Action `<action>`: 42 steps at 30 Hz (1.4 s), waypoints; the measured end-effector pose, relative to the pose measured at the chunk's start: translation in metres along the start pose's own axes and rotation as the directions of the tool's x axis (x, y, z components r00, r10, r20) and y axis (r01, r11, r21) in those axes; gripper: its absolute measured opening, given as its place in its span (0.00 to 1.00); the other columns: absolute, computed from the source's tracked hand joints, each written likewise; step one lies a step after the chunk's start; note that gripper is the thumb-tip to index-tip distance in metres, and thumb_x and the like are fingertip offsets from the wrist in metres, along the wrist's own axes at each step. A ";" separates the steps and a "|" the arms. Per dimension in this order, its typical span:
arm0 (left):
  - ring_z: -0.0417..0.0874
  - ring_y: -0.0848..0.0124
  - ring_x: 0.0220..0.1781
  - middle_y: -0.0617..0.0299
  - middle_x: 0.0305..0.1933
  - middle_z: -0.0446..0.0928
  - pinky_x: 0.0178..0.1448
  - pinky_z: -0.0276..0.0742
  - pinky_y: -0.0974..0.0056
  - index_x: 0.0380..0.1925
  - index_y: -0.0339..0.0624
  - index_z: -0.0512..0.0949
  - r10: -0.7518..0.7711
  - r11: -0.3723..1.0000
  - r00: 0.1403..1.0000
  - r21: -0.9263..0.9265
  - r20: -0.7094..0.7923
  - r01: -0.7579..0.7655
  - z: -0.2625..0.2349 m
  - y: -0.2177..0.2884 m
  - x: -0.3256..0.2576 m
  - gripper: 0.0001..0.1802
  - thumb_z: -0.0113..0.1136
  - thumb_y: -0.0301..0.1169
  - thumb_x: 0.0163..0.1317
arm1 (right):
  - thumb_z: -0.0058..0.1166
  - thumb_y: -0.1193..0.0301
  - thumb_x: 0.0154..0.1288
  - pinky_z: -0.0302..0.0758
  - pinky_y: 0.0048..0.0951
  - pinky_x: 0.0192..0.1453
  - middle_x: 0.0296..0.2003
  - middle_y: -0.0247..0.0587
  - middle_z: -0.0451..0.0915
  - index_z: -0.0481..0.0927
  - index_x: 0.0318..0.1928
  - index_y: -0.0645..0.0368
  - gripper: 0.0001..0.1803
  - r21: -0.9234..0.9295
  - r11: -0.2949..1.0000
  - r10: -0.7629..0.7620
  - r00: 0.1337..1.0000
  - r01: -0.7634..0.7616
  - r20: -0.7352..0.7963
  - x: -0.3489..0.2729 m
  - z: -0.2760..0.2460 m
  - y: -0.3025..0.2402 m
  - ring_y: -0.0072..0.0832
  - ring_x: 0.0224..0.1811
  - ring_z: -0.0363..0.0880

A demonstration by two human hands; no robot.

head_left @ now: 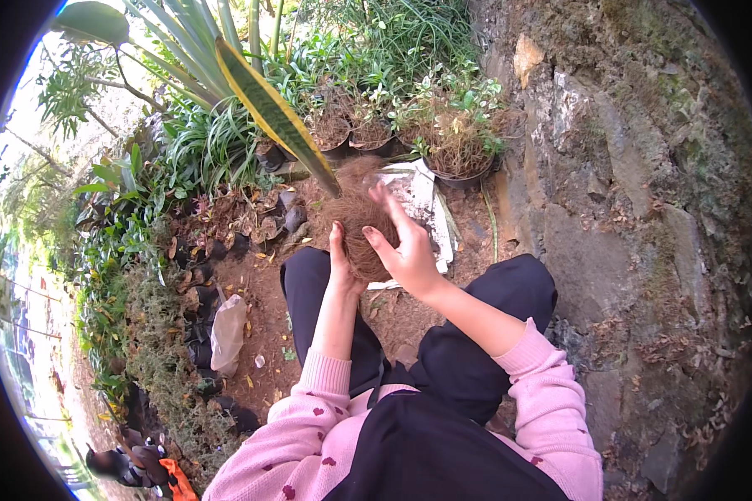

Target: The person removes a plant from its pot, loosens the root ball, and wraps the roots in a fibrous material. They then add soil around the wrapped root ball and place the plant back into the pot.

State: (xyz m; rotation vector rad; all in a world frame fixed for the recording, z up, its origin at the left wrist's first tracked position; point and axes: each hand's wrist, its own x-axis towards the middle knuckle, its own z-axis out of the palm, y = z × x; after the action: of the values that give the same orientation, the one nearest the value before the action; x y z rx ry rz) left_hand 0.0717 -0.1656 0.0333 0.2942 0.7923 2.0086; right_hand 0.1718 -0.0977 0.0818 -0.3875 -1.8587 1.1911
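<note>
Between my hands, above my knees, is a ball of brown coconut fibre (348, 219). A single snake plant leaf (271, 108), green with yellow edges, rises from it and tilts to the upper left. My left hand (343, 265) cups the ball from below and the left, thumb up along its side. Against the ball's right side is my right hand (411, 252), its fingers stretched out and apart, the upper fingertips slightly blurred. Soil-like smudges mark some fingertips. The leaf's base is hidden in the fibre.
Behind the ball, a white sheet (422, 196) with dark crumbs on it lies on the soil. Black pots (462, 177) of fibre and plants line the far side. A rock wall (610, 242) rises at right. A clear plastic bag (228, 334) lies left. A person (134, 468) is at lower left.
</note>
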 end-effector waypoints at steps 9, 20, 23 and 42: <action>0.71 0.63 0.61 0.57 0.61 0.70 0.65 0.66 0.57 0.61 0.43 0.64 0.031 0.984 0.994 0.176 -0.109 -0.012 0.011 -0.009 0.010 0.34 0.46 0.55 0.63 | 0.49 0.77 0.65 0.78 0.31 0.38 0.37 0.54 0.81 0.78 0.47 0.64 0.12 -0.303 0.953 -0.076 0.975 0.009 -0.208 0.027 -0.002 0.028 0.42 0.37 0.83; 0.72 0.66 0.58 0.54 0.58 0.70 0.62 0.68 0.61 0.59 0.36 0.65 0.301 0.949 0.942 0.140 -0.145 -0.282 -0.002 -0.007 0.020 0.24 0.48 0.39 0.68 | 0.52 0.74 0.62 0.81 0.33 0.44 0.43 0.50 0.81 0.77 0.52 0.61 0.16 -0.342 0.918 -0.246 0.965 0.203 -0.088 0.012 0.022 0.006 0.40 0.45 0.82; 0.59 0.63 0.70 0.58 0.71 0.57 0.72 0.54 0.57 0.67 0.43 0.56 0.208 0.972 0.962 0.145 -0.177 -0.184 -0.008 -0.002 0.017 0.27 0.33 0.45 0.73 | 0.49 0.60 0.65 0.67 0.43 0.64 0.56 0.62 0.71 0.69 0.58 0.70 0.28 -0.441 0.847 -0.279 0.954 0.297 0.106 0.005 0.032 -0.004 0.51 0.60 0.70; 0.73 0.57 0.59 0.51 0.60 0.69 0.60 0.71 0.52 0.62 0.40 0.63 -0.024 0.992 0.980 0.123 0.195 0.000 -0.003 0.049 -0.014 0.44 0.52 0.60 0.52 | 0.40 0.46 0.69 0.50 0.38 0.72 0.62 0.41 0.69 0.62 0.65 0.61 0.36 0.246 0.969 -0.064 0.923 -0.033 0.379 0.038 -0.041 -0.026 0.35 0.69 0.57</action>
State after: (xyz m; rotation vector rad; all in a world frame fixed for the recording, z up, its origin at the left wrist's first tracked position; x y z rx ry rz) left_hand 0.0450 -0.1965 0.0638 0.5488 0.7901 1.8886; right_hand 0.1875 -0.0625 0.1293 0.0064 -1.9985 1.5542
